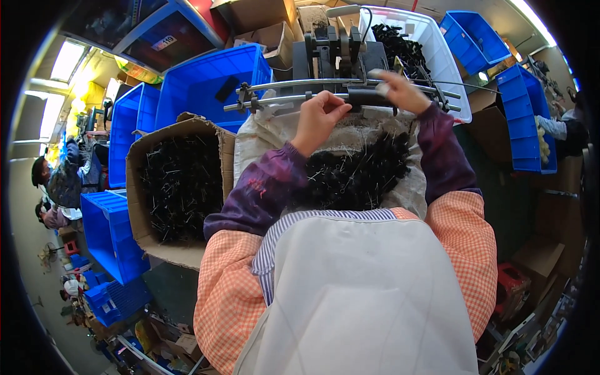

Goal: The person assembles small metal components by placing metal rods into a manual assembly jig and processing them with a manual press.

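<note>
My left hand point(320, 119) is closed in a pinch just in front of the metal rods of a bench machine point(337, 53). Whatever its fingertips hold is too small or hidden to make out. Farther right, my right hand point(405, 94) reaches over a black cylindrical part point(369, 97) on the front rod. Its fingers are slightly blurred, with the forefinger and thumb apart and pale coverings at the tips. Below both hands, a heap of black bristly pieces with thin wire stems point(350, 178) lies on a whitish cloth point(250, 147) across my lap.
A cardboard box point(132, 187) full of similar black pieces stands at the left. Blue crates point(181, 84) rise behind it. A white bin point(440, 56) with black pieces sits beyond the machine. Other people work at both sides, one near a blue crate point(519, 119) at the right.
</note>
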Tool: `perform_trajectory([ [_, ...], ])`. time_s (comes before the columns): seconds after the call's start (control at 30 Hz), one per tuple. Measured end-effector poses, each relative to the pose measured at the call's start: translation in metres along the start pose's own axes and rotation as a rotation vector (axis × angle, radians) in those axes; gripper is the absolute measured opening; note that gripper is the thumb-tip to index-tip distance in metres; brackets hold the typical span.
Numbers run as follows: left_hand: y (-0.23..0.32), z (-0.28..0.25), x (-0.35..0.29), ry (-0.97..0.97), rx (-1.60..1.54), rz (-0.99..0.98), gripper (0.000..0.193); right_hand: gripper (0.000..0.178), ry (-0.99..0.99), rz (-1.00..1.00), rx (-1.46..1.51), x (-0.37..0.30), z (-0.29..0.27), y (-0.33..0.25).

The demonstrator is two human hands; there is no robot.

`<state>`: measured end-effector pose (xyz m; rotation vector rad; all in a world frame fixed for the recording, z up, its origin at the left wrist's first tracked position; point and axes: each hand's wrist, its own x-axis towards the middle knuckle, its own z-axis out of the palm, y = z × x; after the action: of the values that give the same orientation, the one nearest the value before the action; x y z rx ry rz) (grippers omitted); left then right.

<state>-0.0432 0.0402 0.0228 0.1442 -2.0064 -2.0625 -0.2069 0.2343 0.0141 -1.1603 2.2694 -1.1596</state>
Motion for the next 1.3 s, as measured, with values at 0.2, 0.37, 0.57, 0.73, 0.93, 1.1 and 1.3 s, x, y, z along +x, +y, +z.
perform_trajectory([
  [0.2, -0.018, -0.031, -0.007, -0.161, 0.467, 0.046, 0.016, 0.024, 0.114, -0.059, -0.072, 0.029, 0.027, 0.007],
  [0.37, -0.051, -0.08, -0.05, -0.863, 1.178, -0.285, 0.036, 0.02, 0.432, 0.169, -0.814, 0.071, 0.018, 0.064],
  [0.57, -0.058, -0.093, -0.063, -0.781, 1.063, -0.202, 0.036, 0.02, 0.4, 0.229, -0.866, 0.087, 0.029, 0.064],
  [0.73, -0.052, -0.095, -0.063, -0.723, 1.07, -0.166, 0.029, 0.023, 0.359, 0.222, -0.801, 0.091, 0.028, 0.069],
  [0.93, -0.044, -0.09, -0.058, -0.643, 1.142, -0.208, 0.024, 0.025, 0.315, 0.304, -0.815, 0.09, 0.019, 0.063],
  [1.1, -0.042, -0.091, -0.054, -0.519, 1.24, -0.148, 0.021, 0.027, 0.379, 0.448, -0.878, 0.067, 0.013, 0.054],
  [1.3, -0.025, -0.075, -0.043, -0.345, 1.112, 0.076, 0.019, 0.033, 0.39, 0.448, -0.862, 0.066, 0.023, 0.048],
])
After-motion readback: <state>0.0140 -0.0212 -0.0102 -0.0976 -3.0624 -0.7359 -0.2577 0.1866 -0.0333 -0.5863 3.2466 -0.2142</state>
